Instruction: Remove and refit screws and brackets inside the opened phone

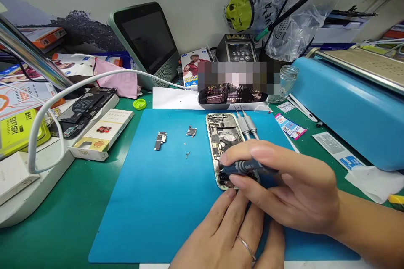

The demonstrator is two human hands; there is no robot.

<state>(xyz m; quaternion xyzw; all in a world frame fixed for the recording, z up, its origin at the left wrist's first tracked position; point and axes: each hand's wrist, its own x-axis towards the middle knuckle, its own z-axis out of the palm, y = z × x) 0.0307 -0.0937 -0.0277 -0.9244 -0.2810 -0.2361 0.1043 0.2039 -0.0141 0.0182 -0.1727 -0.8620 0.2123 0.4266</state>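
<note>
An opened smartphone lies on the blue mat with its inner parts bare. My right hand pinches a dark screwdriver with a ribbed grip over the phone's lower half; its tip is hidden. Stretched out flat, my left hand wears a ring, and its fingertips touch the phone's bottom edge. Two silver knurled tools lie beside the phone's upper right. To its left are a small circuit board piece, a dark metal-and-black part and tiny metal bits.
The blue mat covers the green table. A propped phone playing a video and a tablet-like screen stand behind it. A white cable arches at left over boxes. A blue machine and a glass jar stand right.
</note>
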